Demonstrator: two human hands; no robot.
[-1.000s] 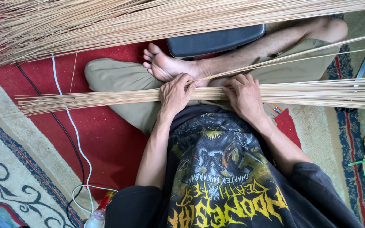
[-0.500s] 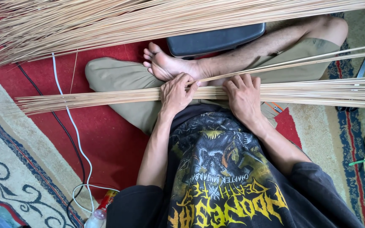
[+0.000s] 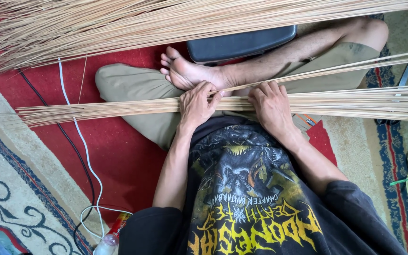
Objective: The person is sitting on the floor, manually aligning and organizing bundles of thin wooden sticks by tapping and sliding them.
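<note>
Since the earlier frame, left hand [image 3: 197, 103] has lifted a few sticks clear of the bundle [image 3: 119, 107], which stays across the lap. Left hand pinches those raised sticks [image 3: 336, 70]; right hand [image 3: 271, 105] lies flat on the bundle, fingers spread, gripping nothing. Step in hand appears to be sorting; the next move likely calls for drawing the strands free lengthwise. Just beyond the grip: foot [image 3: 185, 71], then dark cushion [image 3: 242, 43], then the loose stick heap [image 3: 166, 23], which may snag. Left of the grip, white cable [image 3: 79, 137]
</note>
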